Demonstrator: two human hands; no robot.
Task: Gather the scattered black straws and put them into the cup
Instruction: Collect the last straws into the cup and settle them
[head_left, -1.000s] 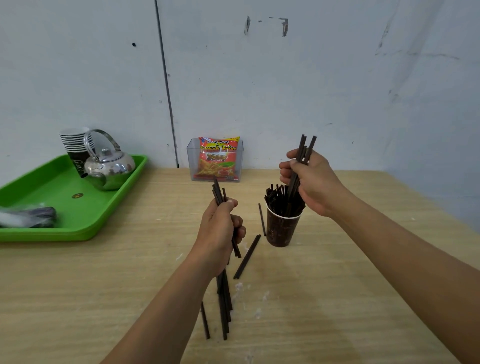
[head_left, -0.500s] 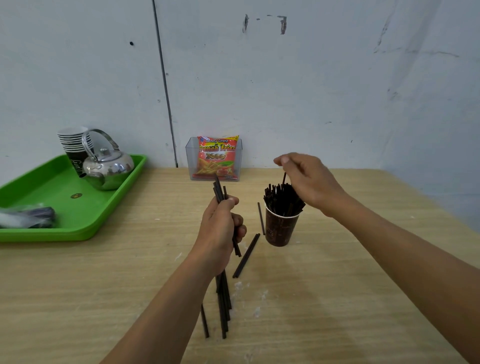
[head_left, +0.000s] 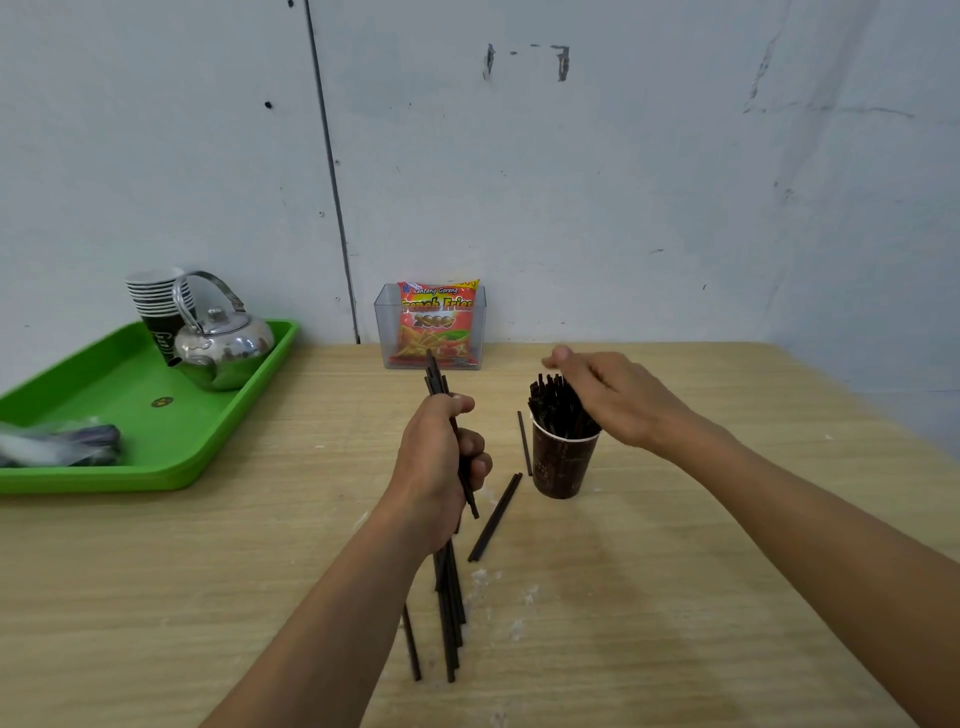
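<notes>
A dark paper cup (head_left: 564, 467) stands on the wooden table, packed with upright black straws (head_left: 553, 410). My right hand (head_left: 618, 397) hovers flat over their tops, fingers stretched out and holding nothing. My left hand (head_left: 439, 467) grips a small bunch of black straws (head_left: 435, 371) that stick up above the fist and out below it. More straws lie on the table: a pile (head_left: 451, 618) under my left forearm, one (head_left: 496, 517) slanting left of the cup, and a thin one (head_left: 524, 441) beside the cup.
A green tray (head_left: 171, 441) at the left holds a metal kettle (head_left: 223, 345), a stack of paper cups (head_left: 156, 304) and a plastic bag (head_left: 57, 444). A clear box with a snack packet (head_left: 436, 327) stands against the wall.
My right hand let its bunch of straws drop into the cup and now lies open over their tops. The left hand has stayed put with its bunch.
</notes>
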